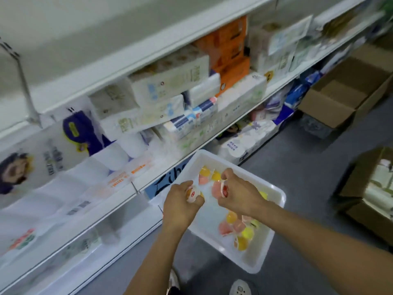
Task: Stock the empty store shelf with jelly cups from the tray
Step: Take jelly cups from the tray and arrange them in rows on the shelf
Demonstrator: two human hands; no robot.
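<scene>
A person stands at a white store shelf [119,201] with both bare hands over a white plastic tray [274,248] of jelly cups. The tray sits low beside the shelving, above a grey floor [314,158], with 1 corner close to the shelf edge.

The left hand [180,205] is curled around 1 jelly cup [192,193] with an orange filling and a white lid bearing a red mark, gripped between the fingers and thumb. The right hand [236,194] pinches a pink jelly cup [221,191], its lid turned toward the camera. The 2 hands hover close together but apart, above the middle of the tray.

Loose cups lie in 2 clusters in the tray: yellow and pink ones [207,174] at the far end, just beyond the hands, and a larger heap of yellow, pink and orange ones [240,231] at the near end, partly hidden under the right forearm.

The shelf level directly beside the tray looks bare at its front. The level above holds white packs of tissue and paper rolls [170,99], blurred by motion. Open cardboard boxes [340,96] stand on the floor to the right. A shoe [240,288] shows at the bottom edge.
</scene>
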